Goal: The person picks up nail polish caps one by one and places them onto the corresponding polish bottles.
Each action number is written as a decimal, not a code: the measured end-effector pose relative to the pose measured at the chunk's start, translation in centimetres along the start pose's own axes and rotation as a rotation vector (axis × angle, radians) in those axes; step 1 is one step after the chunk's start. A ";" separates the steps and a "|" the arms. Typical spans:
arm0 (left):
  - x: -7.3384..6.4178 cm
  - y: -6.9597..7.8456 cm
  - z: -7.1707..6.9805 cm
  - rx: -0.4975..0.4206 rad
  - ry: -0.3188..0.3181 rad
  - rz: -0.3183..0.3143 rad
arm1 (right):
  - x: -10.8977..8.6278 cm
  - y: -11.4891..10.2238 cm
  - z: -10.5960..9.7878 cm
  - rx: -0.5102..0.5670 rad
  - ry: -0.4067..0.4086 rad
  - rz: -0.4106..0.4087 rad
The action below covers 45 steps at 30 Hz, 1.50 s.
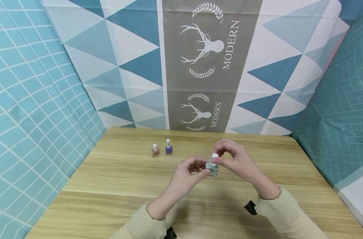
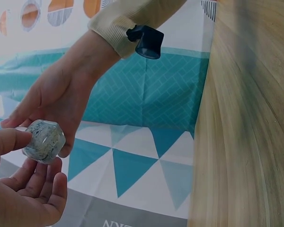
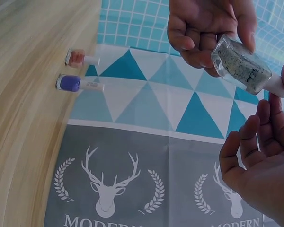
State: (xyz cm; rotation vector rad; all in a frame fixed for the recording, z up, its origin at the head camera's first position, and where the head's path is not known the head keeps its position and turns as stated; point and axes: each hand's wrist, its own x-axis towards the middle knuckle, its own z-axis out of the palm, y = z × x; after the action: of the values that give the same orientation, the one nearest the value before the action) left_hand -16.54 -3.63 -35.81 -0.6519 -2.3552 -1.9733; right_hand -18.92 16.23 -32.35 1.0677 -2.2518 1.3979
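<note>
Between both hands, raised over the table, is a clear glass nail polish bottle [image 1: 212, 168] filled with pale, speckled glitter polish. My left hand [image 1: 187, 174] pinches its glass body between thumb and fingers. My right hand [image 1: 236, 161] pinches the white cap [image 1: 214, 157] at its top, and the cap sits on the bottle's neck. In the right wrist view the speckled nail polish bottle [image 3: 241, 65] lies tilted, its white cap [image 3: 275, 85] by my right thumb. The left wrist view shows the base of the glitter bottle [image 2: 45, 141] beside my left thumb.
Toward the back of the wooden table [image 1: 124, 179] stand two more nail polish bottles, a brownish-pink one [image 1: 155, 152] and a purple one [image 1: 168, 149], both with white caps. A patterned cloth [image 1: 133, 66] hangs behind the table, with tiled-pattern sheets [image 1: 29, 83] at the sides.
</note>
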 end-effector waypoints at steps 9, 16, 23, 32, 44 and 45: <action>0.0 0.0 0.2 -0.023 -0.012 0.006 | 0.1 -0.2 0.2 -0.001 -0.005 0.024; -0.2 0.0 0.1 -0.016 -0.013 0.026 | -0.1 0.1 0.0 -0.041 -0.033 -0.009; -0.1 -0.4 -0.1 -0.017 -0.011 0.028 | -0.4 0.2 -0.4 -0.022 -0.109 -0.120; -0.1 -0.4 -0.1 -0.014 -0.010 0.027 | -0.4 -0.1 -0.6 -0.050 -0.107 -0.114; -0.1 -0.2 -0.1 -0.019 -0.016 0.029 | -0.3 -0.1 -0.6 -0.035 -0.093 -0.073; -0.1 -0.2 -0.1 -0.018 -0.015 0.030 | -0.3 -0.1 -0.6 -0.025 -0.094 -0.069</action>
State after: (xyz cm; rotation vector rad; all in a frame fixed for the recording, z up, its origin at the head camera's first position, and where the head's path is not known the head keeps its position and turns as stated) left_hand -16.53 -3.75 -35.98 -0.7014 -2.3249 -1.9865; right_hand -18.75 16.82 -32.18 1.2149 -2.2680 1.3139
